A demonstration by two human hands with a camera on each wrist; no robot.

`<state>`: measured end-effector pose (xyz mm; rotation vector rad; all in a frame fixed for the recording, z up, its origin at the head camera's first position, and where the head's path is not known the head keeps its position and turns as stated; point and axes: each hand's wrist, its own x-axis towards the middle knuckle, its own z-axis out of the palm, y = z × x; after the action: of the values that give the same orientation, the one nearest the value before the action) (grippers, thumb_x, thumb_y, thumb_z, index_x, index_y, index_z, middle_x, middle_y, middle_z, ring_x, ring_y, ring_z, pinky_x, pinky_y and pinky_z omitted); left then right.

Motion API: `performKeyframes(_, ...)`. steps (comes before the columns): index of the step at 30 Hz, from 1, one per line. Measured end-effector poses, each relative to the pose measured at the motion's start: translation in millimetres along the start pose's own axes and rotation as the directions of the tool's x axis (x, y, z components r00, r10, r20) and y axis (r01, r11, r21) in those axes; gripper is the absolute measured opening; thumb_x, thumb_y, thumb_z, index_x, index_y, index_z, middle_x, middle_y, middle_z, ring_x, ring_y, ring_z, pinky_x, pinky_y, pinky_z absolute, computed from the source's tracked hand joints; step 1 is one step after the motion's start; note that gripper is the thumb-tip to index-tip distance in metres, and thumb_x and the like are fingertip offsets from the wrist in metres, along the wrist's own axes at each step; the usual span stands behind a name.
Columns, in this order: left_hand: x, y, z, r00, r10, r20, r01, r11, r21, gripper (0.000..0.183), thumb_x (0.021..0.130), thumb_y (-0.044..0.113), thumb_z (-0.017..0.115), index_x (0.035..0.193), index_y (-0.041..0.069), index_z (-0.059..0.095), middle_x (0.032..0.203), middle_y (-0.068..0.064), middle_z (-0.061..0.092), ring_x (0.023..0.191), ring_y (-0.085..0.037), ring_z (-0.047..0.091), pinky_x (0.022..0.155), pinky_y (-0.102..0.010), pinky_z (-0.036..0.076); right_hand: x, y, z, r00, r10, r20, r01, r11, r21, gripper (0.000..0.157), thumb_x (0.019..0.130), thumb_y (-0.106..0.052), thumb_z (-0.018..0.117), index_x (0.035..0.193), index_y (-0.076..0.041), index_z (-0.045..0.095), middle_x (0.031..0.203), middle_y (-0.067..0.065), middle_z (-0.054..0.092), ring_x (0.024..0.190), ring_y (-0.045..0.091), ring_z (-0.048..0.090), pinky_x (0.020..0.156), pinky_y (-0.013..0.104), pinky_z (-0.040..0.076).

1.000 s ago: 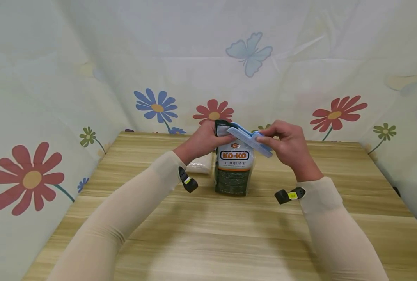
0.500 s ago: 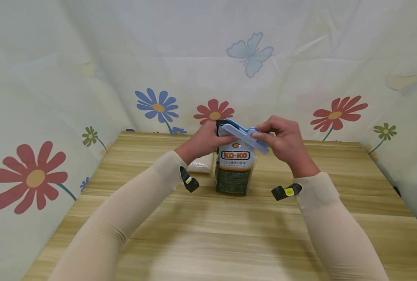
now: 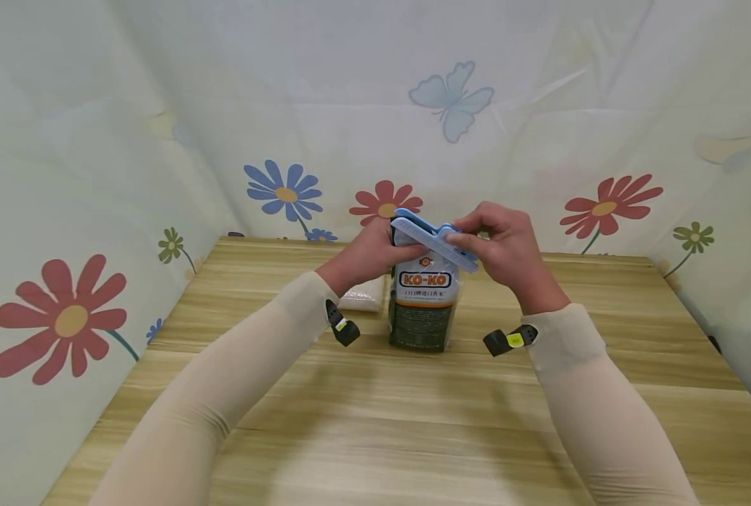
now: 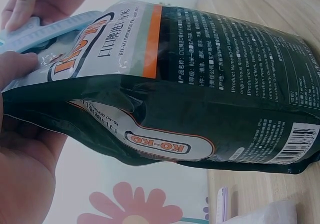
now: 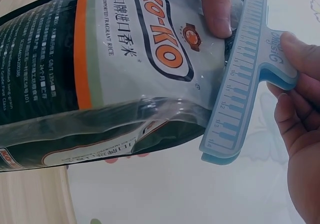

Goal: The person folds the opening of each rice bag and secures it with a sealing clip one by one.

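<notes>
A KO-KO rice bag (image 3: pixel 422 309) stands upright on the table, dark green below and pale at the top. My left hand (image 3: pixel 369 254) pinches its upper left edge, thumb across the front; in the left wrist view, that hand (image 4: pixel 25 169) has its fingers behind the bag. Between thumb and fingers, my right hand (image 3: pixel 506 242) pinches the handles of a light blue bag clip (image 3: pixel 435 242). The clip slants across the bag's top, its left end near my left thumb. Ruler marks and piano keys show on the clip (image 5: pixel 240 79) in the right wrist view, right at the bag's top edge.
A white packet (image 3: pixel 362 299) lies on the wooden table (image 3: pixel 375 422), behind and left of the bag, partly hidden by my left arm. A lilac strip (image 4: pixel 222 204) shows beside it. Flower-printed cloth (image 3: pixel 324 126) closes off the back and sides.
My right hand and the bag clip have moved left and slightly up, further across the bag's top. The left hand and the bag have stayed nearly in place.
</notes>
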<state>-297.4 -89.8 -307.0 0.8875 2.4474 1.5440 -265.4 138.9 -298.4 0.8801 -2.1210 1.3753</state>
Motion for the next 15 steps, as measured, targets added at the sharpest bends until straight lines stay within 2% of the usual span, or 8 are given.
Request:
performKeyframes(8,-0.7,-1.8,-0.3,1.0,-0.005,-0.002,0.005,1.0,-0.005,0.031,0.086,0.029,0.074,0.115,0.02,0.063,0.109,0.002,0.07,0.102,-0.014,0.066,0.091,-0.035,0.053,0.5,-0.3,1.3,1.0,-0.004,0.025,0.003,1.0,0.013,0.01,0.081,0.0,0.075,0.09,-0.005,0.073,0.085,0.009,0.067,0.07,0.008,0.059,0.059,0.021,0.045)
performKeyframes(15,0.4,-3.0,0.1,1.0,0.009,-0.004,-0.009,1.0,0.015,0.028,0.087,0.027,0.073,0.113,0.02,0.066,0.108,0.003,0.07,0.1,-0.013,0.066,0.091,-0.034,0.053,-0.8,2.5,1.1,0.999,0.001,0.045,-0.002,0.999,0.041,0.014,0.082,0.001,0.074,0.095,-0.003,0.071,0.086,0.005,0.063,0.072,0.01,0.059,0.064,0.02,0.046)
